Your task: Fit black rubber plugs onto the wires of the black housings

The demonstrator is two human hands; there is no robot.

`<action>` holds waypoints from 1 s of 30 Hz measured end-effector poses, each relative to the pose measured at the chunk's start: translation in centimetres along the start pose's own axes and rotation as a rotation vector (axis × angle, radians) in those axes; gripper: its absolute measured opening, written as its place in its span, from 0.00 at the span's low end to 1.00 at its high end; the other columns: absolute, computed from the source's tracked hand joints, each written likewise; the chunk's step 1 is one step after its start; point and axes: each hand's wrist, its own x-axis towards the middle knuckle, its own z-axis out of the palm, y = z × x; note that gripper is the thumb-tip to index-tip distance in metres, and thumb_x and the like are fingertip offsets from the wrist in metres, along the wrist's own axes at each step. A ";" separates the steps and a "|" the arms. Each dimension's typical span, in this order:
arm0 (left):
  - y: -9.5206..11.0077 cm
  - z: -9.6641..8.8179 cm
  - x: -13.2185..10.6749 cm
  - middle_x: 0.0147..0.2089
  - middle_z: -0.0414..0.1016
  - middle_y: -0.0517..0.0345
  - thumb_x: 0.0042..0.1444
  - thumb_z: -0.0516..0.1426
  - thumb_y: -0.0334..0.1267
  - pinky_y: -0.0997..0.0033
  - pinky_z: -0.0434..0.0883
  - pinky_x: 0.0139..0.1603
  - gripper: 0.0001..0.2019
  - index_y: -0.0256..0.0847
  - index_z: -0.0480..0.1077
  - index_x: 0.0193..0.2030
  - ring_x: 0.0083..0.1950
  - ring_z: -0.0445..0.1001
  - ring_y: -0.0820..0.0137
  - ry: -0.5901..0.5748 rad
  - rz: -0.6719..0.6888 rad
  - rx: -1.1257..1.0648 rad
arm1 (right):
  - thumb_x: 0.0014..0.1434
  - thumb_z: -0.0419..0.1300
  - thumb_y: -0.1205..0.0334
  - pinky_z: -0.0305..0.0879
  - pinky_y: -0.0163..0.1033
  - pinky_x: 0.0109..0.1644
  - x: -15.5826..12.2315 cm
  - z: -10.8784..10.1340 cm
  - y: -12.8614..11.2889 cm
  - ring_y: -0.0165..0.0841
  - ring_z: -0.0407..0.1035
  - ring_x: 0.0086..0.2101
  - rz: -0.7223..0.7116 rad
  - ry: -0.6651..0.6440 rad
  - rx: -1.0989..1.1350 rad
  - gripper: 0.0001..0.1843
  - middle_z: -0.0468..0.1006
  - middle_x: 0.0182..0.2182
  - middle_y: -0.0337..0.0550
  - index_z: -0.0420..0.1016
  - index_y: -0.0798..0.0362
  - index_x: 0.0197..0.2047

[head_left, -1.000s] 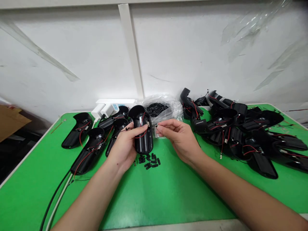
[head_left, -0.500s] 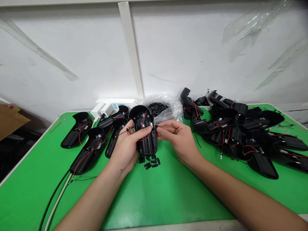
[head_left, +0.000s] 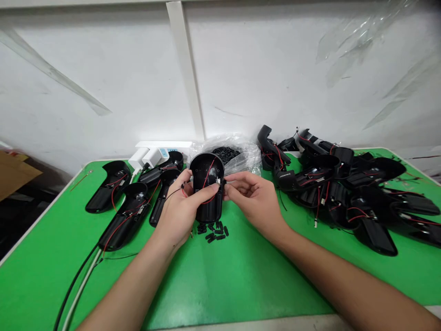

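Note:
My left hand (head_left: 179,209) is wrapped round a black plastic housing shell (head_left: 207,187) with red wires inside, held upright above the green table (head_left: 220,280), thumb pressing on its right rim. My right hand (head_left: 253,197) is pinched at that same rim, fingertips on a tiny part too small to name, touching the shell. Several small black pieces (head_left: 212,230) lie loose on the table just below the shell.
Finished-looking shells with red wires (head_left: 127,204) lie in a row at the left. A large heap of shells (head_left: 347,191) fills the right. A clear bag of small black parts (head_left: 229,156) and a white power strip (head_left: 155,154) sit at the wall. Cables (head_left: 79,287) run off the front left.
My right hand has closed the gap to the shell and now touches its right rim. My left hand has turned the shell a little more upright and shifted it slightly right.

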 end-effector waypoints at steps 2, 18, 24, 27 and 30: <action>-0.1 -0.1 0.1 0.39 0.82 0.65 0.42 0.77 0.45 0.84 0.79 0.36 0.24 0.43 0.74 0.42 0.37 0.78 0.79 0.030 0.002 0.029 | 0.57 0.73 0.62 0.77 0.34 0.38 0.0 0.0 -0.1 0.29 0.79 0.31 0.008 -0.022 0.032 0.09 0.85 0.31 0.40 0.82 0.53 0.41; -0.1 0.0 -0.2 0.41 0.80 0.67 0.53 0.70 0.45 0.80 0.69 0.45 0.17 0.47 0.75 0.48 0.43 0.75 0.79 0.032 0.223 0.420 | 0.49 0.78 0.56 0.82 0.37 0.41 0.2 0.3 -0.5 0.29 0.80 0.30 0.175 0.033 0.092 0.15 0.85 0.29 0.39 0.80 0.54 0.34; 0.1 0.3 -0.2 0.44 0.80 0.64 0.53 0.70 0.45 0.79 0.68 0.46 0.18 0.46 0.75 0.49 0.44 0.75 0.76 0.044 0.228 0.417 | 0.49 0.78 0.55 0.83 0.42 0.44 0.2 0.3 -0.4 0.33 0.81 0.32 0.197 0.036 0.071 0.17 0.85 0.30 0.41 0.81 0.54 0.36; 0.2 0.4 -0.2 0.44 0.81 0.64 0.52 0.71 0.45 0.79 0.68 0.45 0.18 0.45 0.75 0.48 0.44 0.75 0.76 0.051 0.233 0.417 | 0.48 0.78 0.56 0.82 0.41 0.43 0.1 0.3 -0.5 0.32 0.81 0.31 0.218 0.048 0.092 0.17 0.84 0.29 0.41 0.81 0.54 0.36; 0.2 0.4 -0.2 0.44 0.80 0.65 0.54 0.69 0.47 0.80 0.67 0.44 0.17 0.46 0.75 0.49 0.42 0.74 0.78 0.052 0.245 0.444 | 0.48 0.78 0.57 0.82 0.39 0.42 0.1 0.2 -0.6 0.31 0.80 0.31 0.241 0.058 0.117 0.16 0.84 0.29 0.41 0.82 0.55 0.36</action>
